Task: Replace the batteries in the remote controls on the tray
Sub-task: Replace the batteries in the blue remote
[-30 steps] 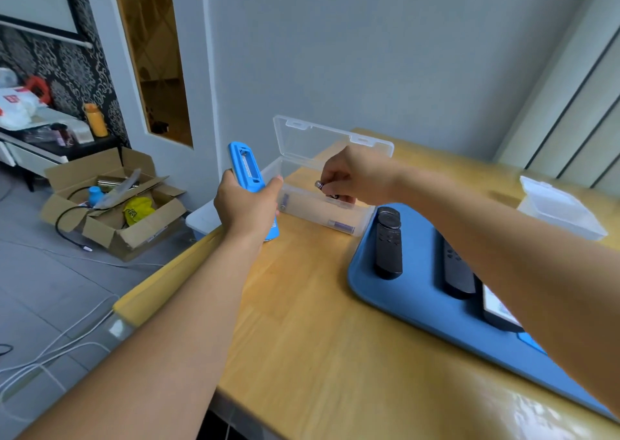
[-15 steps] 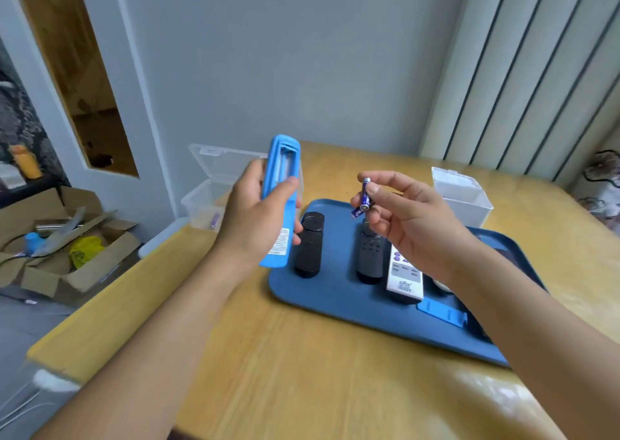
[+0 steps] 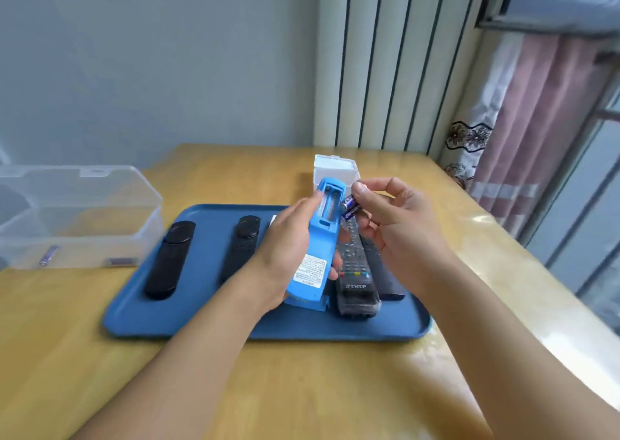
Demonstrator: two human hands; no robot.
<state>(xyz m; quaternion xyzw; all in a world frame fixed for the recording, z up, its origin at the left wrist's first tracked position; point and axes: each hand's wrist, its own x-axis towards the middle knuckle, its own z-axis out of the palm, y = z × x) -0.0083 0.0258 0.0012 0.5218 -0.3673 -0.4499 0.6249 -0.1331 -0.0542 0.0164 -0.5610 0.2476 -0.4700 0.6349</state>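
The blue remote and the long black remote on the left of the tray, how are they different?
The blue remote is held up in the left hand; the black remote lies flat on the tray. The blue one shows its open, empty battery slots; the black one shows no open slots. Both are long and slim.

Tray (image 3: 141,319) on the surface (image 3: 100,372); lidded box (image 3: 77,218) to its left, small box (image 3: 335,169) behind it; two remotes (image 3: 169,260) (image 3: 240,246) lie side by side on the tray's left half, two more (image 3: 355,272) (image 3: 382,272) on its right half
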